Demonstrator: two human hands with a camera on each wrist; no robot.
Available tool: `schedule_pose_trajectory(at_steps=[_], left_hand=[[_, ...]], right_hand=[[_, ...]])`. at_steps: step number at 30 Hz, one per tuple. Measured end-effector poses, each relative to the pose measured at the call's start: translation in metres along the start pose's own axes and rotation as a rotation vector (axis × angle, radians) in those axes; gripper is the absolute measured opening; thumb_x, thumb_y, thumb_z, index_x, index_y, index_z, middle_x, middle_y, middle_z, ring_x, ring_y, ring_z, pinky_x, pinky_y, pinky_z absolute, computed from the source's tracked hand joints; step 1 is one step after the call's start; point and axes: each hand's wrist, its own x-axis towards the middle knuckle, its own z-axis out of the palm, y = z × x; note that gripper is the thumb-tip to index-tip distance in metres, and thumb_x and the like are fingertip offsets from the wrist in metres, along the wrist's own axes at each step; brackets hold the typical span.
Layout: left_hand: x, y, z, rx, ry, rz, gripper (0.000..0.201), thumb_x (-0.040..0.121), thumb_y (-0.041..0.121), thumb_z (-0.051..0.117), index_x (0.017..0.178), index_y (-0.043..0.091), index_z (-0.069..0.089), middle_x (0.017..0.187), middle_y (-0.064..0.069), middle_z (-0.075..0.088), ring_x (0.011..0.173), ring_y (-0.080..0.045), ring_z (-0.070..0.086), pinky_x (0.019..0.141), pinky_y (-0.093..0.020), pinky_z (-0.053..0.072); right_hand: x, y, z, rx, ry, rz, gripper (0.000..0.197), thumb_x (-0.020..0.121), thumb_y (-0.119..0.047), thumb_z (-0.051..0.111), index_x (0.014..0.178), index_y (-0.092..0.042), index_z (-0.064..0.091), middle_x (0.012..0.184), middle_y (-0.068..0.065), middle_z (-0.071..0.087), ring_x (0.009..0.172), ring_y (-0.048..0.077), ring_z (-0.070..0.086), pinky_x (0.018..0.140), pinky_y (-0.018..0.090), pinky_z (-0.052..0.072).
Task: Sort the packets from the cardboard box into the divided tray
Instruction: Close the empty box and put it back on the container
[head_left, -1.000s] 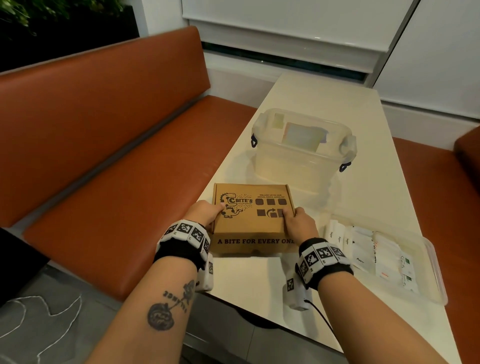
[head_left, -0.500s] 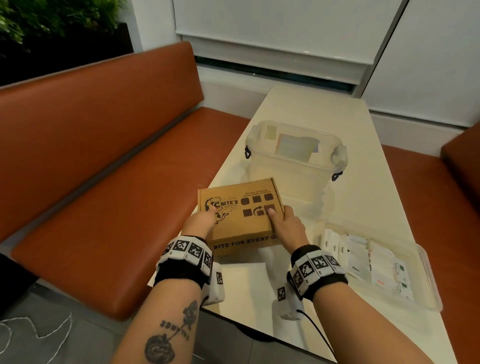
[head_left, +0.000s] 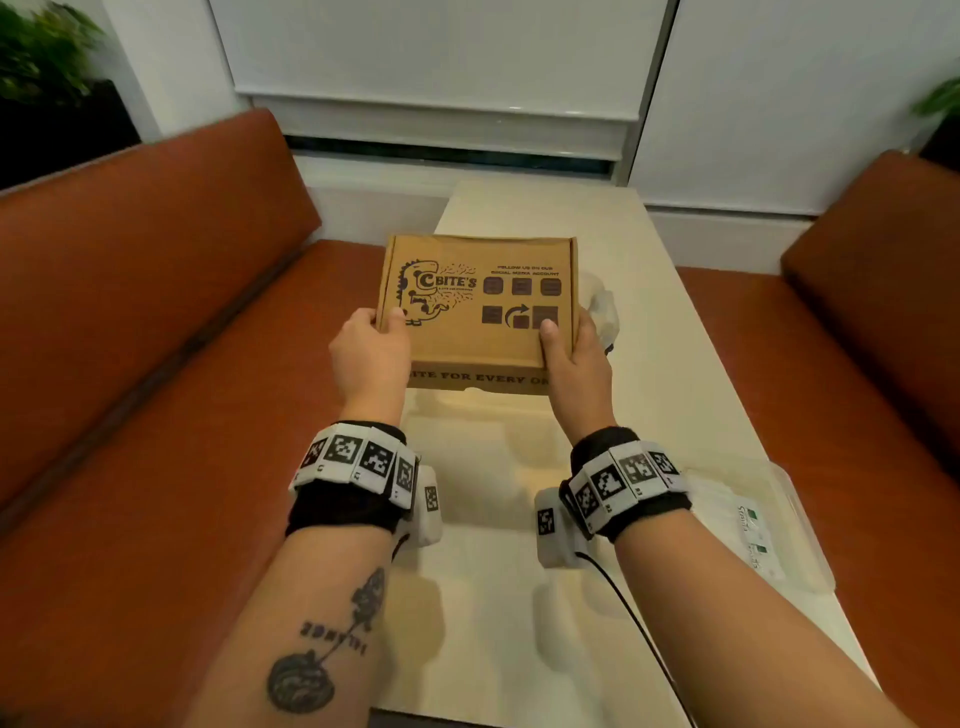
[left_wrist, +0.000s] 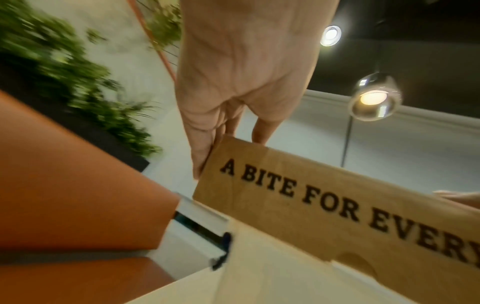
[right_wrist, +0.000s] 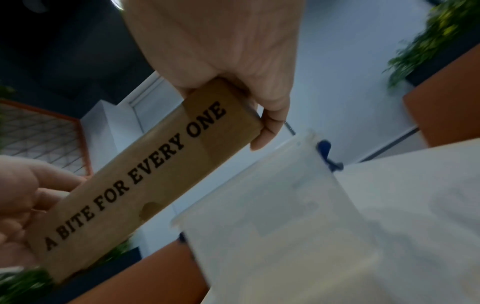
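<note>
Both hands hold the closed cardboard box (head_left: 478, 301) in the frame's centre, off the pale table (head_left: 670, 364): left hand (head_left: 370, 353) and right hand (head_left: 574, 358) each with thumb on the lid, fingers curled underneath. Lower right, the divided tray (head_left: 800, 525) holds white packets (head_left: 750, 530).

Café or restaurant booth: orange upholstered bench seats (head_left: 156, 312) flank a narrow cream table (head_left: 675, 364); pendant lamp (left_wrist: 374, 96) under a dark ceiling, planter greenery (head_left: 41, 57), branded takeaway cardboard box (head_left: 478, 301).
</note>
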Motion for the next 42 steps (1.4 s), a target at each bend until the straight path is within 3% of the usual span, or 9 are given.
schedule_pose_trajectory(at_steps=[5, 9, 14, 16, 19, 24, 33, 36, 42], left_hand=[[0.035, 0.036, 0.025, -0.044, -0.082, 0.202, 0.03, 0.099, 0.031, 0.042, 0.115, 0.013, 0.061, 0.113, -0.005, 0.064, 0.083, -0.013, 0.05, 0.053, -0.013, 0.031], [0.05, 0.032, 0.045, -0.093, -0.227, 0.224, 0.036, 0.1, 0.027, 0.041, 0.132, 0.013, 0.051, 0.122, -0.01, 0.06, 0.095, -0.02, 0.056, 0.077, -0.036, 0.054], [0.06, 0.022, 0.061, -0.13, -0.246, 0.289, 0.045, 0.101, 0.025, 0.039, 0.146, 0.027, 0.034, 0.133, -0.001, 0.055, 0.09, -0.004, 0.052, 0.083, -0.023, 0.041], [0.065, 0.022, 0.065, -0.122, -0.288, 0.276, 0.044, 0.102, 0.025, 0.037, 0.146, 0.025, 0.035, 0.142, -0.001, 0.048, 0.112, -0.011, 0.055, 0.097, -0.028, 0.043], [0.067, 0.02, 0.074, 0.057, -0.325, 0.296, 0.044, 0.103, 0.024, 0.034, 0.146, 0.018, 0.034, 0.15, -0.005, 0.037, 0.134, -0.024, 0.04, 0.109, -0.035, 0.033], [0.068, 0.015, 0.088, 0.18, -0.231, 0.299, 0.043, 0.102, 0.031, 0.03, 0.144, 0.027, 0.038, 0.12, -0.015, 0.049, 0.105, -0.027, 0.046, 0.089, -0.037, 0.042], [0.06, 0.003, 0.107, 0.362, -0.155, 0.331, 0.044, 0.102, 0.035, 0.028, 0.139, 0.021, 0.046, 0.124, -0.016, 0.052, 0.122, -0.03, 0.034, 0.108, -0.044, 0.026], [0.063, 0.003, 0.107, 0.425, -0.208, 0.349, 0.045, 0.101, 0.036, 0.029, 0.141, 0.023, 0.044, 0.135, -0.017, 0.046, 0.133, -0.033, 0.028, 0.115, -0.05, 0.017], [0.071, 0.004, 0.108, 0.75, -0.361, 0.556, 0.05, 0.101, 0.04, 0.01, 0.148, 0.03, 0.026, 0.158, 0.005, 0.017, 0.147, -0.025, 0.004, 0.11, -0.059, -0.014]], right_hand=[[0.05, 0.006, -0.007, 0.002, 0.085, 0.098, 0.041, 0.098, -0.032, 0.041, 0.136, -0.016, 0.04, 0.126, 0.0, 0.056, 0.114, 0.02, 0.053, 0.098, 0.036, 0.044], [0.072, 0.023, -0.002, -0.045, 0.104, 0.13, 0.044, 0.099, -0.031, 0.039, 0.139, -0.015, 0.037, 0.131, 0.005, 0.053, 0.119, 0.024, 0.05, 0.104, 0.043, 0.039], [0.093, 0.032, 0.003, -0.136, 0.122, 0.132, 0.053, 0.1, -0.035, 0.034, 0.149, -0.017, 0.023, 0.145, 0.007, 0.042, 0.132, 0.025, 0.039, 0.112, 0.041, 0.03], [0.101, 0.033, 0.003, -0.188, 0.115, 0.106, 0.053, 0.1, -0.033, 0.033, 0.149, -0.019, 0.02, 0.144, 0.007, 0.042, 0.131, 0.025, 0.04, 0.11, 0.037, 0.031], [0.105, 0.038, 0.004, -0.312, 0.039, 0.131, 0.05, 0.101, -0.029, 0.03, 0.149, -0.022, 0.022, 0.134, 0.011, 0.049, 0.117, 0.025, 0.048, 0.097, 0.032, 0.037], [0.107, 0.039, 0.009, -0.48, -0.046, 0.192, 0.05, 0.097, -0.027, 0.028, 0.147, -0.028, 0.03, 0.114, 0.018, 0.059, 0.077, 0.021, 0.051, 0.073, 0.031, 0.044], [0.113, 0.045, 0.017, -0.723, -0.135, 0.205, 0.044, 0.093, -0.029, 0.034, 0.132, -0.017, 0.048, 0.114, 0.012, 0.063, 0.103, 0.029, 0.058, 0.073, 0.028, 0.04], [0.112, 0.05, 0.021, -0.782, -0.217, 0.251, 0.046, 0.094, -0.033, 0.029, 0.134, -0.016, 0.044, 0.12, 0.015, 0.059, 0.11, 0.031, 0.054, 0.089, 0.036, 0.047], [0.106, 0.05, 0.028, -0.937, -0.292, 0.156, 0.045, 0.096, -0.036, 0.027, 0.133, -0.019, 0.049, 0.133, 0.016, 0.05, 0.127, 0.031, 0.039, 0.107, 0.042, 0.032]])
